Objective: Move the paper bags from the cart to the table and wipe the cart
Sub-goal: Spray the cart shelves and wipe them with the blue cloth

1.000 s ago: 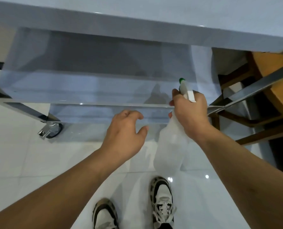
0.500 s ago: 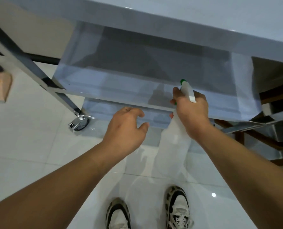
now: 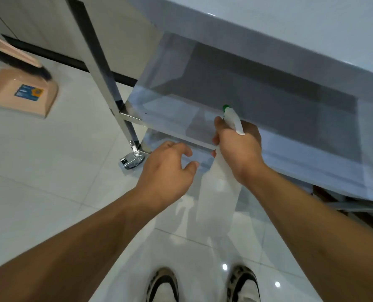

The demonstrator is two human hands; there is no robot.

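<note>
Right hand: the right hand (image 3: 239, 152) is wrapped around the neck of a white spray bottle (image 3: 217, 199), fingers curled tight over the trigger part, the green nozzle tip pointing toward the cart's middle shelf.
Spray bottle: translucent white, hanging down from the grip, its body below the hand and over the floor, just in front of the cart's edge.
Left hand: the left hand (image 3: 167, 172) hovers just beside the bottle, fingers loosely bent and holding nothing, close to the front lip of the lower shelf; I cannot tell whether a fingertip touches it.
Cart: the steel cart (image 3: 268, 110) stands right in front of the person, top shelf high in view, middle shelf bare where I can see it, one upright post at the left corner.
Caster: a small wheel (image 3: 131, 160) sits under that post on the floor.
Floor: glossy white tiles (image 3: 57, 166), the person's patterned shoes (image 3: 243, 284) near the bottom.
Dustpan: a peach dustpan (image 3: 25, 93) lies well apart to the left, a dark-bristled brush (image 3: 17, 61) resting over it.
</note>
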